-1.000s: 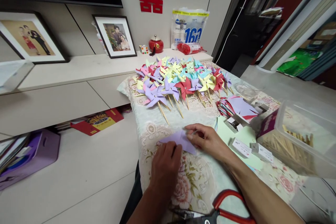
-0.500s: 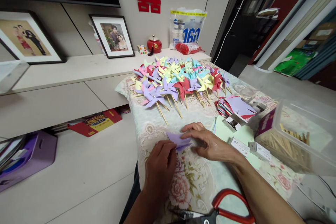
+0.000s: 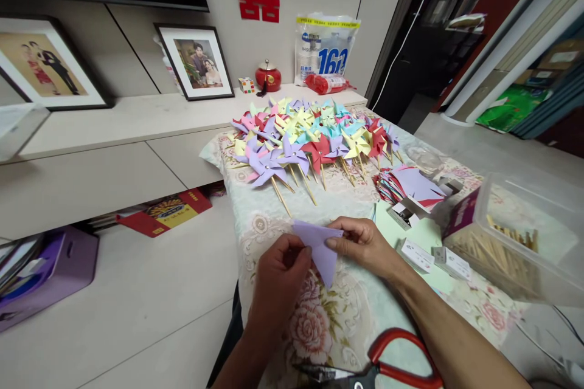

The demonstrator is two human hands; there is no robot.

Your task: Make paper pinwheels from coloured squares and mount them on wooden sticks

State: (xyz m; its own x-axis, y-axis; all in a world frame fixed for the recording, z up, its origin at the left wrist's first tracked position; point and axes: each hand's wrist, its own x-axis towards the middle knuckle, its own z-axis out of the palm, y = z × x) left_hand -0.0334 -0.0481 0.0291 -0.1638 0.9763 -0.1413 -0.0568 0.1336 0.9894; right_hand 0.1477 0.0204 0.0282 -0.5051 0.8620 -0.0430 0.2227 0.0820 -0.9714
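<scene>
A folded piece of purple paper [image 3: 322, 250], roughly triangular with one corner pointing down toward me, is held between my two hands just over the flowered tablecloth. My left hand [image 3: 280, 276] pinches its left edge between thumb and fingers. At its right corner, my right hand [image 3: 362, 246] grips the paper with thumb and index finger. Scissors with red handles [image 3: 406, 358] lie at the near edge, below my hands. Beyond the paper, many finished paper pinwheels [image 3: 310, 140] on wooden sticks cover the far part of the table.
To the right are stacked coloured paper sheets [image 3: 417, 185], small white boxes [image 3: 416, 255] on pale green paper, and a clear plastic bin [image 3: 515, 267] of wooden sticks. A white cabinet [image 3: 132, 124] with framed photos borders the table's far left. A purple box [image 3: 68, 273] sits on the floor.
The purple paper has come up from lying low near the cloth and now shows its triangular shape. My right hand has shifted from flat over it to pinching its right corner.
</scene>
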